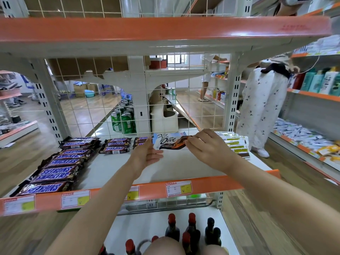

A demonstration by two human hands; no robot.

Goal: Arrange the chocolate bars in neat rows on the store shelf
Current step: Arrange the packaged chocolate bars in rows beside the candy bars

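Orange-edged store shelving fills our view, and we're leaning over the white shelf (184, 166) at centre frame. On progress, we'd say we're roughly halfway: the Snickers bars (60, 166) already run in a tidy column down the left of the frame, with a shorter row of Snickers (116, 145) stacked beside them toward the back. At the right, a pile of pale wrapped bars (235, 144) sits against the wire back. The wide middle strip carries no row yet, so that's what's left.

Now the Dove bar (171, 143) – it's up at the back of the shelf, centre frame, between our two hands. Our left hand (147, 153) cups it from below and the left end, fingers loosely curved under the wrapper. Our right hand (207, 146) comes over the top, fingertips pinching the right end. Whether it's resting on the shelf or just above, we can't tell
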